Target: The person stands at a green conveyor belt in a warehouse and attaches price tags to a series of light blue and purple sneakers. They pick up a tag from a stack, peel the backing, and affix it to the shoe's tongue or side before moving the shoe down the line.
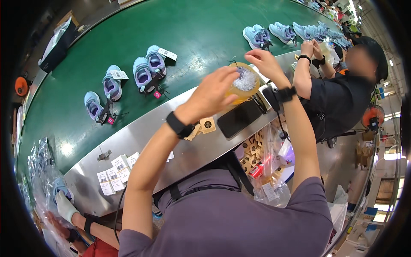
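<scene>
half spread, the left hand [212, 93] is beside a yellow tub [250, 93]; right hand [266, 64] curled, hold unclear.

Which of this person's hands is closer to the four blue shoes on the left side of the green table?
Left. The left hand is to the right of the four blue shoes; the right hand is farther right.

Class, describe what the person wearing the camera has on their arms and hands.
Left hand and right hand are both gloveless. Each wrist has a black band carrying a small dark block. The sleeves are short and greyish purple.
</scene>
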The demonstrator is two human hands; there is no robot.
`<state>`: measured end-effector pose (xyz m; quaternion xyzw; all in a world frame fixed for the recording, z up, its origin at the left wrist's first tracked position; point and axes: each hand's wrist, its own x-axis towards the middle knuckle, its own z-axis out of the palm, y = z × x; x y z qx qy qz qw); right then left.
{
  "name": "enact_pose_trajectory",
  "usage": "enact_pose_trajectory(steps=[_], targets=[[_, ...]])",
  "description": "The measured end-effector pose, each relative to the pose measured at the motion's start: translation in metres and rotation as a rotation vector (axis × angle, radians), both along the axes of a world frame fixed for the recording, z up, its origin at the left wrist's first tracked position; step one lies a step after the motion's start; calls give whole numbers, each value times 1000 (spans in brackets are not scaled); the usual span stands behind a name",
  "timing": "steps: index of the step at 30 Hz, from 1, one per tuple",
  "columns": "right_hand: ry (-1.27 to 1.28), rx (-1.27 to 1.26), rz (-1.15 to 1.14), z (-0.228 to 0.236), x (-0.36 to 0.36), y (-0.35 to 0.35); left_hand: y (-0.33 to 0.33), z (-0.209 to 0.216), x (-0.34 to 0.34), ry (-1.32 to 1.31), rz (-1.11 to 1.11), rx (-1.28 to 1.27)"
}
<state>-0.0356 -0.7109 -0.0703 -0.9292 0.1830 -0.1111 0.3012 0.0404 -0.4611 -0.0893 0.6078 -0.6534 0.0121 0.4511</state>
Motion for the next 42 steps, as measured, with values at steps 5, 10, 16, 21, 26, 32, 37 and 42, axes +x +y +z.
enact_pose_trajectory(steps=[5,10,16,21,26,32,37,42], targets=[[129,387,3,14,30,21,-18,-21,-24,-135,70,73],[-403,268,-23,55,0,37,-17,-28,-21,-174,77,88],[-934,535,-176,86,-47,72,-1,-13,-36,-173,226,60],[-113,417,60,67,-104,125,56,15,-52,594,4,396],[-39,291,478,-5,-111,192,96,-11,-79,756,44,523],[-32,316,497,-15,-117,195,117,-23,-90,968,15,376],[57,222,322,6,-131,156,140,-21,-78,745,326,445],[-325,808,24,-7,-125,166,118,-34,-89,543,268,302]])
